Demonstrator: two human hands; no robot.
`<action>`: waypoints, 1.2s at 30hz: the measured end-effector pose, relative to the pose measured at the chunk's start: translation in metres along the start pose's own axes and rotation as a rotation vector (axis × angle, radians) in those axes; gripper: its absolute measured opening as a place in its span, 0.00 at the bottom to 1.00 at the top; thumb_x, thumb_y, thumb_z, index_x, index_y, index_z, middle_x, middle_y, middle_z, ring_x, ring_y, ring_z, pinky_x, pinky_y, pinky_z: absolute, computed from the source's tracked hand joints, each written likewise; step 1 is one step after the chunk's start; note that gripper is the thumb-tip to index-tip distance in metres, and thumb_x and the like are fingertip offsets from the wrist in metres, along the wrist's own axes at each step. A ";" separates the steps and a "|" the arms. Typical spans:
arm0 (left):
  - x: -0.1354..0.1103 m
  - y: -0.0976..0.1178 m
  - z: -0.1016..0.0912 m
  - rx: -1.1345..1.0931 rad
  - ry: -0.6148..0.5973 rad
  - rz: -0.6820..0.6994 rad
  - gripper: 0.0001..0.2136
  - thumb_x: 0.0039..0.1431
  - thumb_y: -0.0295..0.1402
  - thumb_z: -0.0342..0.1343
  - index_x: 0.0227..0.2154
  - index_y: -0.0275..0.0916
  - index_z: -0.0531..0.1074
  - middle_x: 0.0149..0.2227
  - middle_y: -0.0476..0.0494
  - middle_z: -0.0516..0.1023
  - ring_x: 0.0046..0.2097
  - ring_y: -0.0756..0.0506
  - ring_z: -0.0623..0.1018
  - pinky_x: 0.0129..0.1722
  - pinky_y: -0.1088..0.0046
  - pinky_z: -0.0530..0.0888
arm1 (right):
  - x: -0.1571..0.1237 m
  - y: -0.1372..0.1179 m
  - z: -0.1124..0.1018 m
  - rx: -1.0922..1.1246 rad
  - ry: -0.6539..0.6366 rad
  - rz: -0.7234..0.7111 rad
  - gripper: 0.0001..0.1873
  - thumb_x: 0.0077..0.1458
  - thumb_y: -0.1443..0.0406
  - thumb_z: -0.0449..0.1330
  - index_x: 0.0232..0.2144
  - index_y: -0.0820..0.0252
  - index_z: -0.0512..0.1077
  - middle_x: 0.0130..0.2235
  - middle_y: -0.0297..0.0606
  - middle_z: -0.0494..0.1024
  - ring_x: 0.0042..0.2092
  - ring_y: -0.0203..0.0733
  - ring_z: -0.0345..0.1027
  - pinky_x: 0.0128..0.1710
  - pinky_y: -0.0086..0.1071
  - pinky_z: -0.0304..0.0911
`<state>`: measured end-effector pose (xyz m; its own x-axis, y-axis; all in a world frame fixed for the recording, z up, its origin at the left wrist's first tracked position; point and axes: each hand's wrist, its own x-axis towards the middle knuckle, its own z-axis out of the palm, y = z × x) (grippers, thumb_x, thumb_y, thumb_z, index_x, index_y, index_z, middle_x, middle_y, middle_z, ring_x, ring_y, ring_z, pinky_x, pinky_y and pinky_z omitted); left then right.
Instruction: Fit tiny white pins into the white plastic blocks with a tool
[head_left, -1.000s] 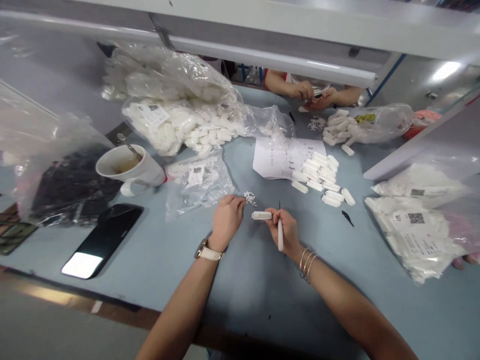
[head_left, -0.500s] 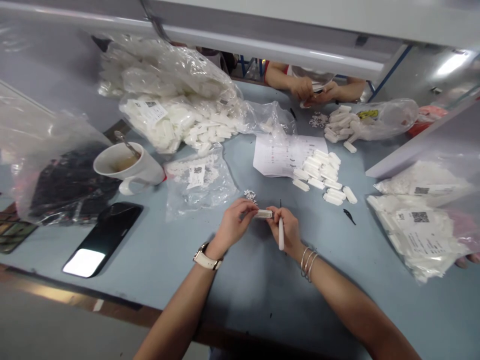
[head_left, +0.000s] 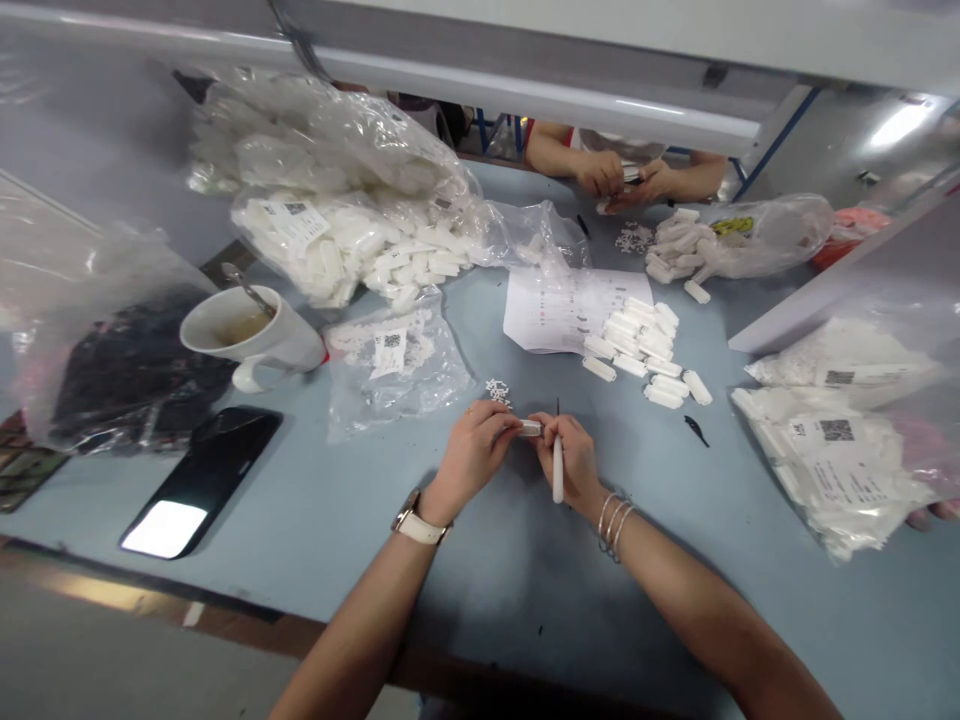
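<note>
Between my two hands is a small oblong white plastic piece (head_left: 530,428). The fingers and thumb of my left hand (head_left: 472,450) pinch its left end. My right hand (head_left: 574,462) is closed round a slim white-handled tool (head_left: 557,472) with a thin dark tip pointing away from me; its fingertips also touch the right end of the piece. Just beyond my left fingers lies a little heap of tiny white parts (head_left: 496,391). Several similar white plastic pieces (head_left: 637,338) are piled farther off to the right, partly on a printed sheet (head_left: 544,310).
To the left stand a white mug (head_left: 289,335) with a spoon and a black phone (head_left: 202,480). Filled plastic bags (head_left: 322,150) crowd the back left; labelled bags (head_left: 847,470) lie at right. A black sliver (head_left: 697,431) is on the table. Across it, another person's hands (head_left: 622,180) work.
My left hand has turned slightly and covers more of the white plastic piece, which shows a different face. The right hand keeps the tool in nearly the same place. The view has shifted slightly.
</note>
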<state>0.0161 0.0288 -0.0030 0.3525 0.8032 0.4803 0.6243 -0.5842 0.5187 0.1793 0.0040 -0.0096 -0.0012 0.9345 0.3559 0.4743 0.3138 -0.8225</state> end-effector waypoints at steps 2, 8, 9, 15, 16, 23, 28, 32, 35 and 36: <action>0.000 0.001 0.000 -0.011 -0.006 -0.008 0.06 0.61 0.29 0.51 0.32 0.37 0.74 0.36 0.40 0.76 0.40 0.43 0.75 0.39 0.65 0.75 | 0.000 -0.001 -0.001 -0.014 -0.004 -0.021 0.11 0.54 0.69 0.54 0.22 0.54 0.59 0.35 0.39 0.80 0.38 0.43 0.74 0.39 0.36 0.69; 0.003 0.004 -0.004 -0.191 -0.096 -0.188 0.06 0.60 0.31 0.53 0.37 0.39 0.74 0.39 0.42 0.78 0.43 0.43 0.77 0.44 0.64 0.74 | 0.001 -0.003 -0.003 -0.015 -0.006 -0.086 0.11 0.54 0.71 0.54 0.23 0.54 0.60 0.34 0.37 0.79 0.34 0.40 0.72 0.37 0.34 0.69; 0.003 0.005 -0.005 -0.221 -0.120 -0.227 0.07 0.60 0.31 0.53 0.38 0.40 0.74 0.39 0.42 0.79 0.42 0.44 0.77 0.42 0.65 0.74 | 0.001 -0.003 -0.003 -0.012 -0.004 -0.092 0.11 0.54 0.71 0.55 0.22 0.54 0.60 0.34 0.37 0.79 0.33 0.40 0.71 0.37 0.33 0.68; 0.007 0.010 -0.010 -0.294 -0.182 -0.353 0.08 0.58 0.33 0.54 0.38 0.40 0.75 0.33 0.44 0.78 0.34 0.47 0.76 0.32 0.72 0.72 | 0.001 -0.003 -0.002 0.053 -0.021 -0.093 0.13 0.54 0.69 0.56 0.21 0.54 0.59 0.34 0.38 0.79 0.35 0.40 0.72 0.37 0.33 0.68; 0.007 0.011 -0.010 -0.295 -0.177 -0.354 0.08 0.58 0.33 0.54 0.38 0.40 0.75 0.32 0.45 0.78 0.34 0.47 0.76 0.32 0.72 0.72 | 0.001 -0.002 -0.002 0.064 -0.023 -0.087 0.13 0.55 0.69 0.56 0.21 0.54 0.59 0.33 0.38 0.79 0.35 0.41 0.73 0.37 0.33 0.68; 0.006 -0.001 -0.007 -0.225 -0.043 -0.311 0.11 0.62 0.35 0.49 0.37 0.40 0.76 0.34 0.43 0.79 0.36 0.46 0.77 0.36 0.69 0.73 | -0.001 0.000 -0.001 0.061 -0.053 0.031 0.12 0.55 0.66 0.56 0.22 0.53 0.58 0.37 0.40 0.81 0.38 0.41 0.74 0.41 0.36 0.69; 0.001 -0.019 0.000 0.032 0.037 -0.215 0.10 0.62 0.31 0.49 0.35 0.39 0.76 0.34 0.42 0.78 0.38 0.43 0.75 0.41 0.64 0.72 | -0.002 0.000 0.000 0.056 -0.048 0.037 0.12 0.53 0.68 0.57 0.22 0.53 0.57 0.38 0.39 0.81 0.38 0.41 0.74 0.41 0.36 0.69; -0.001 -0.024 0.006 0.196 0.011 -0.142 0.10 0.62 0.30 0.50 0.38 0.38 0.77 0.33 0.40 0.76 0.37 0.43 0.73 0.39 0.65 0.71 | -0.002 0.001 0.001 0.054 -0.049 0.030 0.12 0.53 0.69 0.57 0.23 0.53 0.57 0.38 0.39 0.81 0.39 0.42 0.74 0.41 0.36 0.69; 0.001 -0.024 0.007 0.273 -0.027 -0.104 0.10 0.62 0.30 0.50 0.38 0.39 0.77 0.33 0.41 0.75 0.36 0.43 0.72 0.38 0.66 0.70 | -0.002 0.002 0.001 0.037 -0.062 0.036 0.12 0.52 0.70 0.57 0.23 0.53 0.57 0.38 0.39 0.81 0.39 0.42 0.75 0.41 0.36 0.68; 0.002 -0.024 0.007 0.288 -0.036 -0.096 0.09 0.62 0.31 0.51 0.38 0.40 0.77 0.33 0.41 0.74 0.36 0.43 0.72 0.38 0.66 0.70 | -0.002 0.002 0.001 0.034 -0.062 0.039 0.12 0.51 0.70 0.57 0.23 0.53 0.57 0.38 0.39 0.81 0.39 0.42 0.75 0.41 0.36 0.68</action>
<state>0.0071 0.0449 -0.0194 0.3039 0.8597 0.4106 0.8261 -0.4525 0.3360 0.1789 0.0031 -0.0125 -0.0383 0.9543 0.2964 0.4446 0.2819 -0.8502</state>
